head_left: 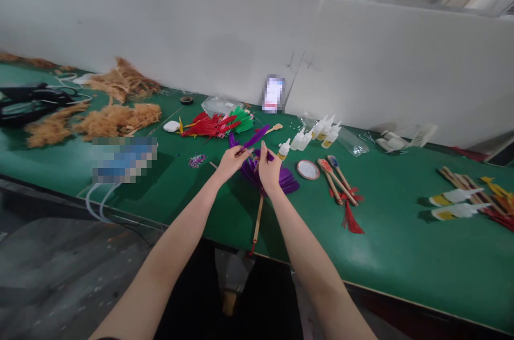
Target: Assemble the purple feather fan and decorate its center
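Note:
My left hand (pixel 232 161) pinches the quill end of a single purple feather (pixel 257 137) that slants up to the right. My right hand (pixel 269 168) presses down on a purple feather fan (pixel 287 180) lying on the green table (pixel 393 254), index finger raised, fingers closed around the fan's top. The fan's wooden handle (pixel 257 218) runs back toward me, ending in a red tassel at the table edge. A small glue bottle (pixel 283 149) stands just right of my right hand.
Red and green feathers (pixel 217 123) lie behind my hands. More glue bottles (pixel 317 134), a white lid (pixel 308 170), painted sticks with red tassels (pixel 341 190) sit to the right. Brown fibre heaps (pixel 104 120) lie left. A white wall (pixel 241 40) backs the table.

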A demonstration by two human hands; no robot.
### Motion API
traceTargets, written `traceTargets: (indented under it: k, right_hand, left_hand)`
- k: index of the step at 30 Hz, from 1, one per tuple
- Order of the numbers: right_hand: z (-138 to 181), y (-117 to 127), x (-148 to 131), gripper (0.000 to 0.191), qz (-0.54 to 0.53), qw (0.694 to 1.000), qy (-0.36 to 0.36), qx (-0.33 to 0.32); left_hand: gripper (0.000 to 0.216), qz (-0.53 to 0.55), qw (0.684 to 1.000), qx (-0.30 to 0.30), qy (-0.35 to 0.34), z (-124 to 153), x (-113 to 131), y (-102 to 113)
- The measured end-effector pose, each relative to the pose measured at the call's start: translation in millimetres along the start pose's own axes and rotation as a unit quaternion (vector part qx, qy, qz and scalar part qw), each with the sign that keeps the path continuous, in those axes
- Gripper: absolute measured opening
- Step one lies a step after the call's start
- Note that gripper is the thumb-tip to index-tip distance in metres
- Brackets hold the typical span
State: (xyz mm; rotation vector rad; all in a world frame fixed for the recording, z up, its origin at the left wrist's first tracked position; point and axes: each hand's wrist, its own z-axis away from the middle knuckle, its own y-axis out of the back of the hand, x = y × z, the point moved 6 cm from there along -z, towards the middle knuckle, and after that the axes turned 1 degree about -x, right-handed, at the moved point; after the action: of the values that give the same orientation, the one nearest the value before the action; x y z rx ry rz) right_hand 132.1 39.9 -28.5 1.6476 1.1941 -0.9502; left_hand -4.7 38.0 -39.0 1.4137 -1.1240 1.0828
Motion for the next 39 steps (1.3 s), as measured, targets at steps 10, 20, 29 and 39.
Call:
traceTargets:
  k: [10,20,29,39]
  right_hand:
    - [1,1,-6,0.045,-0.012,1.0,-0.006,0.0]
    - [3,-5,-6,0.046,-0.025,1.0,-0.003,-0.013]
    - [-5,7,3,0.051,-0.061,0.996,-0.06,0.016]
    - [-9,-3,11,0.047,-0.101,0.985,-0.13,-0.053]
  left_hand:
    - [0.033,0.057,0.998,-0.008,0.014,-3,-5,2]
    - [0.032,0.092,0.995,0.012,0.023,-3,-2,6]
    - [0.034,0.119,0.99,0.077,0.015,-7,-4,29]
    - [0.033,0.103,0.981,0.163,0.018,-6,-3,45]
